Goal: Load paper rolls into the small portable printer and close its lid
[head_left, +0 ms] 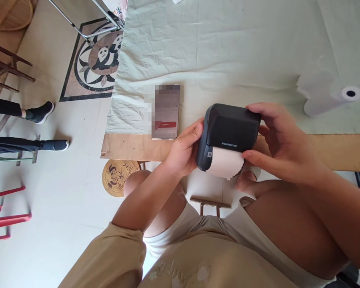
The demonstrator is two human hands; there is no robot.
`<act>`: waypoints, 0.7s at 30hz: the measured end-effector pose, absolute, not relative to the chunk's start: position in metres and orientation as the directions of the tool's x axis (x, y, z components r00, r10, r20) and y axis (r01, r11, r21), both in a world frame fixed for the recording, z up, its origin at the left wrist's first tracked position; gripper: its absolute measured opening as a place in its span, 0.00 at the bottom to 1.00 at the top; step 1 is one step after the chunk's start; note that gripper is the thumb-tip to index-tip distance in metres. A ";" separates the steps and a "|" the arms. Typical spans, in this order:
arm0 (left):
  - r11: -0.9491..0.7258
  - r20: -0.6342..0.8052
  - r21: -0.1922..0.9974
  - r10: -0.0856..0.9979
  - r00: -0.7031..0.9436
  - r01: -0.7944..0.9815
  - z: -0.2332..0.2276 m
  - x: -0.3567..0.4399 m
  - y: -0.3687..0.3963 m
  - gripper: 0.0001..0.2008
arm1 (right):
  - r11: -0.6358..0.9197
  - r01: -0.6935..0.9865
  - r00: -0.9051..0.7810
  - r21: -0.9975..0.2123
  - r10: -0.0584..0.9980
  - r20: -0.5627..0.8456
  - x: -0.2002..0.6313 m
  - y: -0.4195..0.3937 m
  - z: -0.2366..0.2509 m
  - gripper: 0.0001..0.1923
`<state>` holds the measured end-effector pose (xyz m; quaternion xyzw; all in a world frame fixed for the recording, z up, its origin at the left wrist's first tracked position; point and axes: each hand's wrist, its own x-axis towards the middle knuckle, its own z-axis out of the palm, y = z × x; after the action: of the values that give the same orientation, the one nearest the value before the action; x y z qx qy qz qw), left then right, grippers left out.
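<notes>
Both hands are on the printer [228,138], a dark boxy unit held in the air just off the near edge of the table [342,150], above the person's knees. The left hand [184,154] cups the printer's left end, fingers curled around that side and palm pressed against the casing. The right hand [276,142] grips the right end: upper fingers spread over the top corner, thumb [258,158] stretched along the lower edge, touching the paper roll [225,163] that sits in the printer's open front. That roll is pale, pinkish-white, and its ragged end shows just under the thumb.

Left of the printer, a phone [165,116] lies flat on the table, screen up, close to the near edge. Under it is a pale green cloth [228,48], creased, covering most of the table. Well to the right of the printer, a second white roll [333,100] lies on its side on the cloth, its dark core facing this way.

Far left of the printer, on the floor, another person's shoes [49,128] point toward the table.
</notes>
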<state>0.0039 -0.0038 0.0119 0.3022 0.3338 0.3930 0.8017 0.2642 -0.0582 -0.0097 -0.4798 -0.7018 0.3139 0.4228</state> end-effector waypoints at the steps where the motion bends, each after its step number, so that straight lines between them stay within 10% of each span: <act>1: 0.508 -0.296 0.744 0.833 0.467 -0.435 0.012 0.004 -0.003 0.23 | 0.340 0.420 -0.178 -0.842 0.940 0.291 0.264 -0.058 -0.008 0.41; 8: 0.543 -0.285 0.732 0.793 0.538 -0.412 0.008 0.004 -0.004 0.25 | 0.459 0.574 -0.129 -0.678 0.868 0.479 0.262 -0.059 0.000 0.39; 15: 0.513 -0.286 0.798 0.784 0.551 -0.316 0.007 -0.001 -0.008 0.29 | 0.246 0.374 0.133 -0.894 0.940 0.315 0.252 -0.070 0.022 0.20; 21: 0.506 -0.285 0.814 0.775 0.564 -0.284 0.010 -0.001 -0.007 0.32 | 0.388 0.386 0.261 -0.837 0.824 0.502 0.247 -0.059 0.026 0.21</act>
<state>-0.0012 -0.0074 0.0098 0.3716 0.3306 0.3299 0.8024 0.2467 -0.0590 0.0264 -0.5220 -0.5794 0.1831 0.5985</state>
